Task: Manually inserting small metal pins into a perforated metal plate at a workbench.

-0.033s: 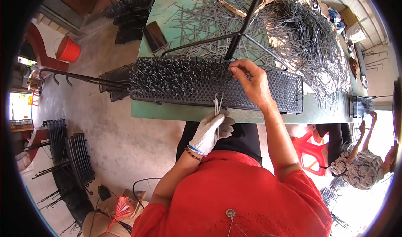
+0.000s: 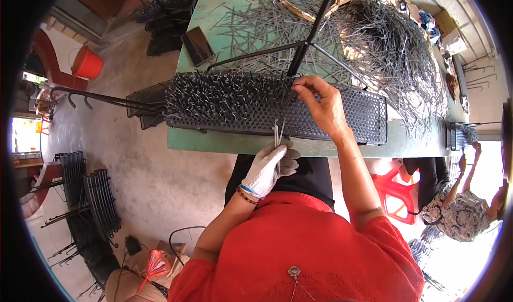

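A long black perforated metal panel [image 2: 359,112] lies along the near edge of the green table. Short dark metal pins [image 2: 214,99] stand densely in its left part, while bare holes show on the right. My left hand [image 2: 267,168], in a pale work glove, is closed around a few thin metal rods [image 2: 277,134] just in front of the panel's near edge; their tips point up toward it. Over the panel, where the pins end, is my bare right hand [image 2: 324,107]. Its thumb and index finger are pinched together; anything between them is too small to make out.
Loose metal rods [image 2: 256,32] cover the table [image 2: 214,8], heaped at the right [image 2: 385,35]. A black post with braces [image 2: 307,43] rises behind the panel. A phone-like dark slab [image 2: 197,46] lies at left. Another person [image 2: 459,211] works at far right; black racks [image 2: 101,206] stand left.
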Motion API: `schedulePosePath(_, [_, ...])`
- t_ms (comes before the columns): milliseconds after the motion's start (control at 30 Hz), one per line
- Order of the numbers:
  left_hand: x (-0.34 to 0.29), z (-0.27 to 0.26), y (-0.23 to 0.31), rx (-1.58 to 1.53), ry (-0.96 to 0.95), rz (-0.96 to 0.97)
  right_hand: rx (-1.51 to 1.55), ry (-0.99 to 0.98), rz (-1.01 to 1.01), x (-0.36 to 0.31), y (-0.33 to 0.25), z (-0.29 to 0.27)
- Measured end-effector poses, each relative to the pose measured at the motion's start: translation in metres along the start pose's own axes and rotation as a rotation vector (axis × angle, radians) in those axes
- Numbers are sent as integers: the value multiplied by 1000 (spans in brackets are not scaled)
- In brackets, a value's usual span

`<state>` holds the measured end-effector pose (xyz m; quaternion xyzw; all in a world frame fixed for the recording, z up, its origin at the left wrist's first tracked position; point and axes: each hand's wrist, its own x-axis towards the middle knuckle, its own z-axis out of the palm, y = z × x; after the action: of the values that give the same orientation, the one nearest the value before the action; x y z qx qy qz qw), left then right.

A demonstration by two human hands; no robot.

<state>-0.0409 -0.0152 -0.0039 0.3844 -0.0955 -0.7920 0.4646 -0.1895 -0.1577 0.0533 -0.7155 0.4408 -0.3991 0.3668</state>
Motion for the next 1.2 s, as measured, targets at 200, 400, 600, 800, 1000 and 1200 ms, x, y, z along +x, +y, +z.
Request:
schedulePosePath(200, [0, -1, 2, -9, -7, -1, -62, 41, -61, 1, -6, 3])
schedulePosePath(400, [0, -3, -1, -28, -23, 3, -64, 120, -143, -1, 0, 9])
schedulePosePath(600, [0, -2, -1, -23, -25, -7, 4, 136, -153, 0, 3, 13])
schedulePosePath(800, [0, 2, 0, -19, -19, -8, -14, 166, -174, 0, 4, 17])
schedulePosePath(1000, [1, 1, -2, -27, -21, -17, -57, 187, -175, -1, 11, 20])
schedulePosePath(1200, [1, 0, -3, -42, -26, -20, -10, 215, -149, -3, 15, 22])
